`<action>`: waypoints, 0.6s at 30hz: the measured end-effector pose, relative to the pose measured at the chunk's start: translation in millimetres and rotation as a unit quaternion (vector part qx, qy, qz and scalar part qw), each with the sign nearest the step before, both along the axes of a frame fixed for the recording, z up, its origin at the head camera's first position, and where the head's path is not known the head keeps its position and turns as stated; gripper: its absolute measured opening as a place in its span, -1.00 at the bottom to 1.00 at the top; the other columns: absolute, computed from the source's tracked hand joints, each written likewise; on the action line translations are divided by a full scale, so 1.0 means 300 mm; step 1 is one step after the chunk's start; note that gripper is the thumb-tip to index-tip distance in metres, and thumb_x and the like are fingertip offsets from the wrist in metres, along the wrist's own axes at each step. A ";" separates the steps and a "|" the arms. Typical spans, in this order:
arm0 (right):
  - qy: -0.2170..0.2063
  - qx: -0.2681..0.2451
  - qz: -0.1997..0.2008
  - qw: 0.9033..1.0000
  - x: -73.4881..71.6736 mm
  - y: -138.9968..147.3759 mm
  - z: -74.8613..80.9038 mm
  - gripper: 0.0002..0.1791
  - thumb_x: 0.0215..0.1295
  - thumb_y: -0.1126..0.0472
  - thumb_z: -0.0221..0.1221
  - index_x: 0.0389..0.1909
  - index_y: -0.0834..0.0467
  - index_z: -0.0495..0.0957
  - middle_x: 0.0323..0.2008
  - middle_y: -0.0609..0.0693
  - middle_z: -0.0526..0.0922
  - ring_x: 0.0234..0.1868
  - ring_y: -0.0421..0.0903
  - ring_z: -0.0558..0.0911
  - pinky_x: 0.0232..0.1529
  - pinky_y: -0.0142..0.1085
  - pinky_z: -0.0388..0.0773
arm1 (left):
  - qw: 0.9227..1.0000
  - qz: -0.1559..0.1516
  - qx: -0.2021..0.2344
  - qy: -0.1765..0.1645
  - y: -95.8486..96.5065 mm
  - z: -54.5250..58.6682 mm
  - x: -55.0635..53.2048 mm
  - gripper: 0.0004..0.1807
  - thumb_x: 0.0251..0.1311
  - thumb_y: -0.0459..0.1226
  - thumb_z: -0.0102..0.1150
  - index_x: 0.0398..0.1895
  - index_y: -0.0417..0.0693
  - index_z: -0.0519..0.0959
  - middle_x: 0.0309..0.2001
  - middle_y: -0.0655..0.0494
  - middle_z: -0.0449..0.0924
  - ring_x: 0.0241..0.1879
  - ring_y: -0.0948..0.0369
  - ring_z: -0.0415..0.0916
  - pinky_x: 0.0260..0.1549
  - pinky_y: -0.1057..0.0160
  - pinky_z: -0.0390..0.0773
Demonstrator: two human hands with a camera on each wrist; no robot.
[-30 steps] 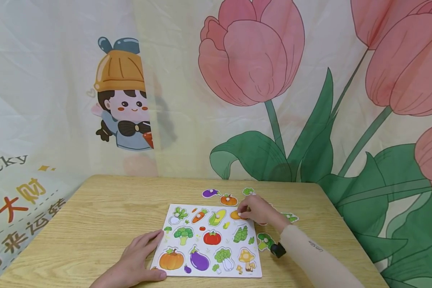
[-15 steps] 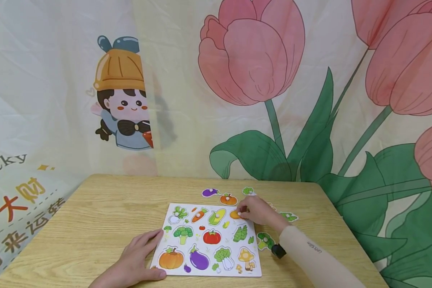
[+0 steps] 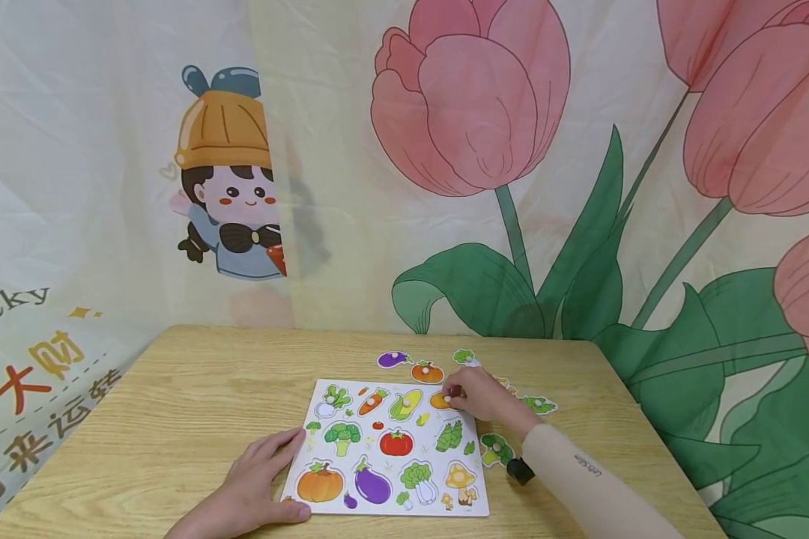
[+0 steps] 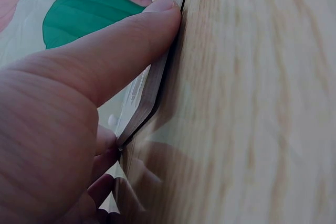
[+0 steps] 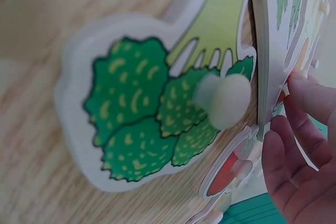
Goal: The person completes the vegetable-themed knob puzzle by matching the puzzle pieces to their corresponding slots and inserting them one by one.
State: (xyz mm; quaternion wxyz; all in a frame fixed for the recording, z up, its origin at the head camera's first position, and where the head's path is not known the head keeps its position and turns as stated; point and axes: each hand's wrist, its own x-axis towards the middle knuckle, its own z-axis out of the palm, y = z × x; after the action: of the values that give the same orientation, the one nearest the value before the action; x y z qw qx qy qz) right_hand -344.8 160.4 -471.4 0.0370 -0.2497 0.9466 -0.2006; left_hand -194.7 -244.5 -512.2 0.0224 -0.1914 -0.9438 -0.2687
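Observation:
A white vegetable puzzle board [image 3: 443, 464] lies flat on the table. My left hand [image 3: 252, 483] holds its near left corner, the thumb along the front edge and the fingers at the left side. In the left wrist view, the thumb [image 4: 121, 45] presses the board's edge. At the board's far right corner, my right hand [image 3: 482, 395] pinches an orange rounded piece [image 3: 437, 401] over its place there; fingers hide part of it. Carrot [image 3: 371, 405], corn [image 3: 404, 408] and radish [image 3: 330, 404] pieces with knobs sit in the top row.
Beyond the board lie eggplant [image 3: 392, 360] and pumpkin [image 3: 427, 372] pieces and a leafy green one [image 3: 463, 357]. A broccoli piece [image 5: 131, 98] lies close by the right edge, near a red piece [image 5: 223, 174]. Another green piece [image 3: 541, 405] is farther right. A printed curtain [image 3: 337, 224] hangs behind the table.

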 end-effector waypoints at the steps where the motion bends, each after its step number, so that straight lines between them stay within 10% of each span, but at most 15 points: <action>1: 0.000 -0.001 0.001 1.000 0.001 0.000 0.000 -0.88 0.39 0.30 0.40 -0.13 0.04 0.77 -0.29 -0.18 0.64 -0.24 -0.16 0.52 -0.21 -0.34 0.56 | 1.000 0.000 0.000 -0.001 0.000 0.001 0.000 0.30 -0.11 0.36 0.56 0.61 -0.20 0.32 0.56 -0.11 0.29 0.47 -0.26 0.16 0.27 -0.47 0.27; 18: -0.033 -0.029 0.035 0.998 0.042 0.041 0.020 -0.59 0.39 0.32 0.39 0.23 0.16 0.66 -0.10 -0.04 0.68 -0.18 -0.09 0.55 -0.13 -0.26 0.56 | 1.000 0.001 0.011 -0.003 -0.003 0.002 0.001 0.31 -0.13 0.35 0.58 0.61 -0.19 0.32 0.56 -0.10 0.29 0.47 -0.26 0.16 0.27 -0.47 0.27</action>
State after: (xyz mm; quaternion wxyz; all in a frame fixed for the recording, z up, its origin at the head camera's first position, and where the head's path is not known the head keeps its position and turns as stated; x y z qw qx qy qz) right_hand -332.3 172.6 -465.3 0.0676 -0.2771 0.9292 -0.2349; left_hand -194.5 -245.4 -511.7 0.0216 -0.1894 -0.9411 -0.2792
